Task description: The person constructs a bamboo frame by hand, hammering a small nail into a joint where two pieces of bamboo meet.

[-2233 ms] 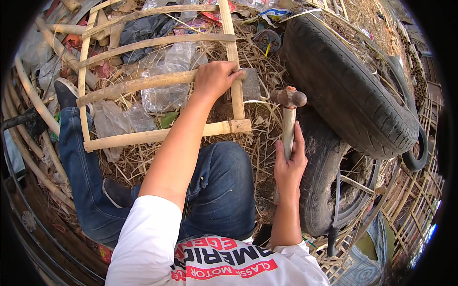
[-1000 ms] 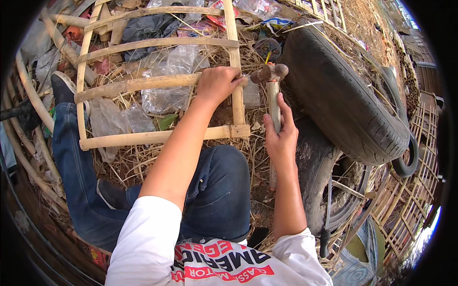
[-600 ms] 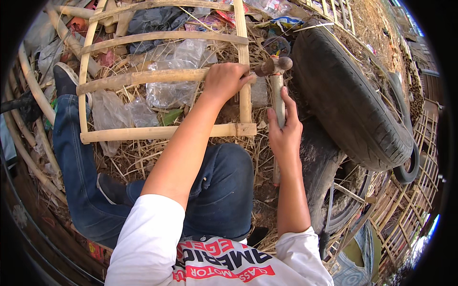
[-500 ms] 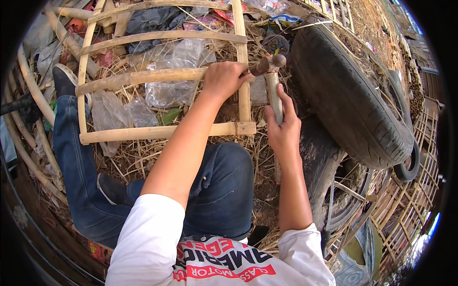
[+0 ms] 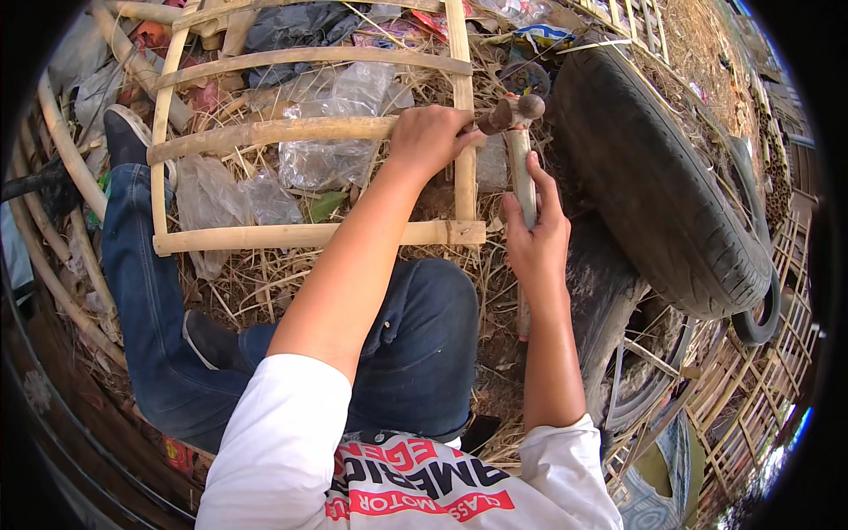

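Your right hand [image 5: 541,234] gripped the hammer [image 5: 521,177] by its pale handle, thumb and forefinger stretched along it, just right of the bamboo frame [image 5: 464,190]. The handle's long axis ran away from you, almost straight, its top tipped slightly left; the butt pointed back past your wrist. The head lay crosswise at the far end, its rounded ball to the right and its other end aimed left, at the end of the third rung [image 5: 274,132]. Whether metal met bamboo there, you could not tell.

Your left hand [image 5: 431,141] had its fingers closed over that rung by the right rail. The rung ran left to right, across the frame's two upright rails, and the nearest rung [image 5: 291,237] lay roughly parallel, before your bent knee [image 5: 433,309].

On the right, a large black tyre [image 5: 658,177] leaned close beside the hammer head, crowding that side; a second tyre [image 5: 592,274] lay below it. Clear plastic [image 5: 336,159], dry straw [image 5: 256,287] and a green leaf [image 5: 328,206] showed beneath the rungs.
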Demonstrator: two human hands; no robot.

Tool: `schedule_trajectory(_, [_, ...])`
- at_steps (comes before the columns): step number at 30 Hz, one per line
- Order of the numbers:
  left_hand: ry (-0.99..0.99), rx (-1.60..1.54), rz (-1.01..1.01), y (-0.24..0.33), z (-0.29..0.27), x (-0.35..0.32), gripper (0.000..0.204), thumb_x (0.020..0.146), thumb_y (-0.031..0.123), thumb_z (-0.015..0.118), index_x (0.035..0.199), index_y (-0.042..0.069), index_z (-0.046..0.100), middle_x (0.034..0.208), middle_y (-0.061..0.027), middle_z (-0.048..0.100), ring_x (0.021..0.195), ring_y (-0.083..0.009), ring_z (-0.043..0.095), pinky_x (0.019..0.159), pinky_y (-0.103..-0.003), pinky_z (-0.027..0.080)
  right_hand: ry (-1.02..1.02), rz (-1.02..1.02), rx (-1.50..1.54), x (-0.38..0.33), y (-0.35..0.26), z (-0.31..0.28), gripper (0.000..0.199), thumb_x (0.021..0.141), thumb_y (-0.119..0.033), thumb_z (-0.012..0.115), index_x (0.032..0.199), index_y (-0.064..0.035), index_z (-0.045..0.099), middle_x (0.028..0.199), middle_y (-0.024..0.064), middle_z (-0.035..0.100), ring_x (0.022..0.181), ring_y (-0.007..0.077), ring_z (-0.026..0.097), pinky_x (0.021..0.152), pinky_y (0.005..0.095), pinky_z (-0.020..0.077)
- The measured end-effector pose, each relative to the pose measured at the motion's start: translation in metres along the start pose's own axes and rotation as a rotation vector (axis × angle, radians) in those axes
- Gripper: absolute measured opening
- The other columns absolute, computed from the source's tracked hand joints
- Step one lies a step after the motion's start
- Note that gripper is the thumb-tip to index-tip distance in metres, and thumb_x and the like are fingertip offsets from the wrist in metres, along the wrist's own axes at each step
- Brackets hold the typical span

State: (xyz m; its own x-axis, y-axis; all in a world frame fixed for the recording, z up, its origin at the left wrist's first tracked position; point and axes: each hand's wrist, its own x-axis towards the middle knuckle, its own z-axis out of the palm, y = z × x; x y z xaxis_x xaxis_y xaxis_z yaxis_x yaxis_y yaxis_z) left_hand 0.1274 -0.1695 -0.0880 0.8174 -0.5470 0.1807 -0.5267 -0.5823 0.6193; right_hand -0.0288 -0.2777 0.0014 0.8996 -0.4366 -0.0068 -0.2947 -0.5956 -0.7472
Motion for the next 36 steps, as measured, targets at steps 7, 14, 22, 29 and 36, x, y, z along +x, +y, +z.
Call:
schedule_trajectory(7, [-0.008, -0.017, -0.025, -0.004, 0.002, -0.003, 0.028, 0.083, 0.04, 0.072, 0.082, 0.012, 0.071, 0.072, -0.0104, 0.069, 0.072, -0.0315, 0.068, 0.063, -0.044, 0.052, 0.005, 0.013, -0.035, 0.002, -0.001, 0.003, 0.052, 0.092, -0.005, 0.064, 0.141, -0.0105, 0.048, 0.096, 0.0111, 0.069, 0.083, 0.009, 0.059, 0.076, 0.0265, 0.0492])
schedule_trajectory(14, [-0.042, 0.015, -0.026, -0.002, 0.003, -0.003, 0.027, 0.081, 0.041, 0.073, 0.085, 0.015, 0.073, 0.071, -0.0102, 0.069, 0.073, -0.0289, 0.07, 0.065, -0.043, 0.054, 0.011, 0.007, -0.042, 0.002, -0.003, -0.003, 0.051, 0.093, -0.004, 0.063, 0.141, -0.0085, 0.047, 0.095, 0.0113, 0.069, 0.08, 0.0091, 0.06, 0.075, 0.0267, 0.0489])
schedule_trajectory(22, [0.008, -0.004, -0.024, -0.002, 0.003, 0.0, 0.025, 0.08, 0.039, 0.074, 0.085, 0.015, 0.073, 0.071, -0.0107, 0.069, 0.072, -0.0294, 0.069, 0.066, -0.043, 0.054, 0.005, -0.006, -0.034, 0.004, -0.004, -0.002, 0.048, 0.092, -0.006, 0.062, 0.138, -0.0097, 0.048, 0.105, 0.026, 0.069, 0.097, 0.0344, 0.071, 0.082, 0.0375, 0.0522])
schedule_trajectory(29, [-0.036, 0.001, -0.06, -0.001, 0.003, -0.006, 0.025, 0.079, 0.04, 0.075, 0.086, 0.015, 0.074, 0.073, -0.0111, 0.07, 0.073, -0.0308, 0.069, 0.066, -0.043, 0.053, 0.017, 0.039, 0.022, -0.004, -0.003, 0.0, 0.048, 0.092, -0.006, 0.061, 0.138, -0.009, 0.047, 0.108, 0.0258, 0.068, 0.096, 0.0338, 0.071, 0.081, 0.0372, 0.0523])
schedule_trajectory(36, [-0.056, -0.003, -0.098, -0.001, 0.0, -0.006, 0.029, 0.081, 0.043, 0.074, 0.088, 0.016, 0.074, 0.077, -0.0115, 0.071, 0.077, -0.0311, 0.07, 0.068, -0.043, 0.054, 0.024, -0.044, -0.037, -0.005, -0.003, 0.003, 0.046, 0.094, -0.006, 0.061, 0.138, -0.0078, 0.048, 0.095, 0.0148, 0.069, 0.084, 0.0162, 0.062, 0.076, 0.0291, 0.0497])
